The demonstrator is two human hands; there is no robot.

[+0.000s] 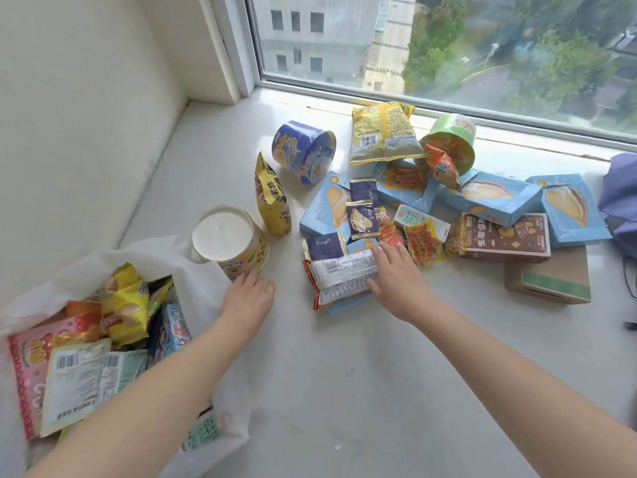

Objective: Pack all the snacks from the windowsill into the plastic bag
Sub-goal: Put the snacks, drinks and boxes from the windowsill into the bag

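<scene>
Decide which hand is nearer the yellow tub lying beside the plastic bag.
Left. The left hand sits just below the yellow tub, fingertips nearly at it; the right hand is farther off to the tub's right, on a white packet.

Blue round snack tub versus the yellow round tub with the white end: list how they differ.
The blue round snack tub lies on its side, wall showing; the yellow round tub turns its white end toward the camera. The blue one sits nearer the window; the yellow one touches the white plastic bag, by the left hand. Both are round and on the windowsill, not in the bag.
</scene>
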